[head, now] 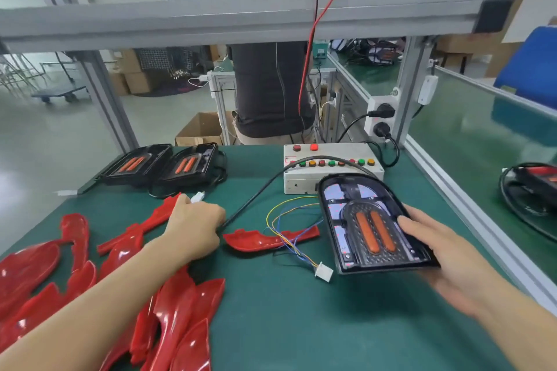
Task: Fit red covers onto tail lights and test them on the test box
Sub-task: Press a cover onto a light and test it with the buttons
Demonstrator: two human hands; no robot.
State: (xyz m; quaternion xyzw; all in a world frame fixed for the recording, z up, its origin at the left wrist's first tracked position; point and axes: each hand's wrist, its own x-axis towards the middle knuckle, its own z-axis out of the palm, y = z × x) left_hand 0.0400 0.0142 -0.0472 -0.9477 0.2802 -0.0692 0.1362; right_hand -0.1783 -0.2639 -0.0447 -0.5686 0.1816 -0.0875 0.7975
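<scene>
Gripping tail light (373, 223) edge, right hand (437, 253) fingers (405, 221) atop.

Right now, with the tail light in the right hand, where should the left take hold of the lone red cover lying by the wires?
Likely the broad left end of the red cover, coming from the left hand's side. That end lies bare on the mat, while the coloured wires cross its narrow right end. A pinch over the raised rim would probably avoid snagging them.

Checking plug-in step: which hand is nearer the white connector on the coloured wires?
Right. The right hand holds the tail light just right of the white connector; the left hand grips the black cable, farther off to the left.
</scene>
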